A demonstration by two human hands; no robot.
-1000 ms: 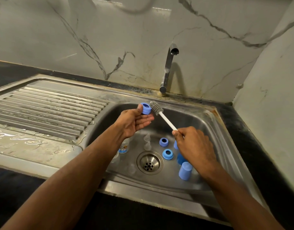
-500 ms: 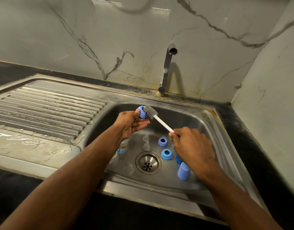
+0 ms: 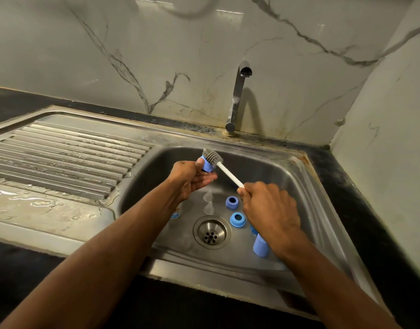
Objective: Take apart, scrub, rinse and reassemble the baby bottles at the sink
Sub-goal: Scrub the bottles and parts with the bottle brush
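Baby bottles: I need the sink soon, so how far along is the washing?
Done: the bottles are apart; two blue rings, clear teats and a blue cap lie in the sink. In hand: the left hand holds a blue ring against the brush gripped by the right hand. Left: remaining scrubbing, rinsing under the dry tap, reassembly.

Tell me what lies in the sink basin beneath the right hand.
Below the right hand on the sink floor: two blue rings beside it, and a blue cap partly under the wrist. Another blue piece is mostly covered.
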